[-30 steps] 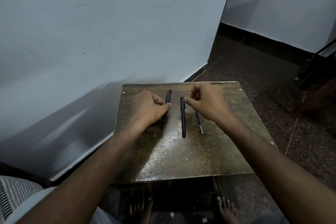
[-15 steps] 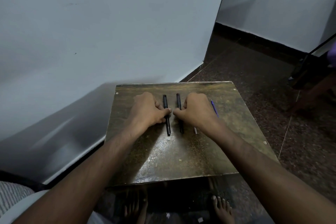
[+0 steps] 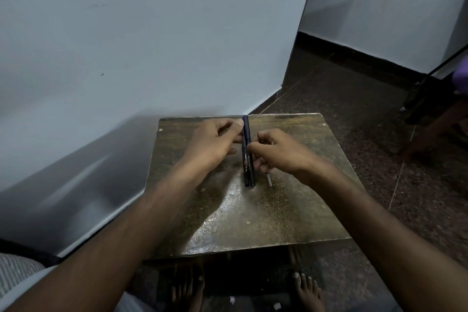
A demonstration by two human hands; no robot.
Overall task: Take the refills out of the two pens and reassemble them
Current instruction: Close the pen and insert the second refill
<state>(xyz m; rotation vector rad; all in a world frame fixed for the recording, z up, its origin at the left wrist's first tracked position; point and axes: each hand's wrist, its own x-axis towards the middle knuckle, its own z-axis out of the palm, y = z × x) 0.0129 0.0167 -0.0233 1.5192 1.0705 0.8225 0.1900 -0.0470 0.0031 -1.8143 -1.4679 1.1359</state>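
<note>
Two dark pens lie side by side and touching, pointing away from me, on the small brown table (image 3: pixel 291 210). The left pen (image 3: pixel 244 159) has a blue cap end at the far side. The right pen (image 3: pixel 251 167) carries faint lettering. My left hand (image 3: pixel 215 142) has its thumb and fingers against the upper part of the left pen. My right hand (image 3: pixel 276 152) pinches the right pen at its middle. A thin refill (image 3: pixel 269 180) pokes out from under my right hand, only its pale tip showing.
A white wall runs close along the left and far side of the table. Dark speckled floor lies to the right, with a dark stand (image 3: pixel 430 88) at the far right. My bare feet (image 3: pixel 306 289) are under the table's near edge.
The two pens, a finger's width apart before, are now pressed together. Both hands have shifted toward the far edge, and the fingers have loosened from fists into pinches.
</note>
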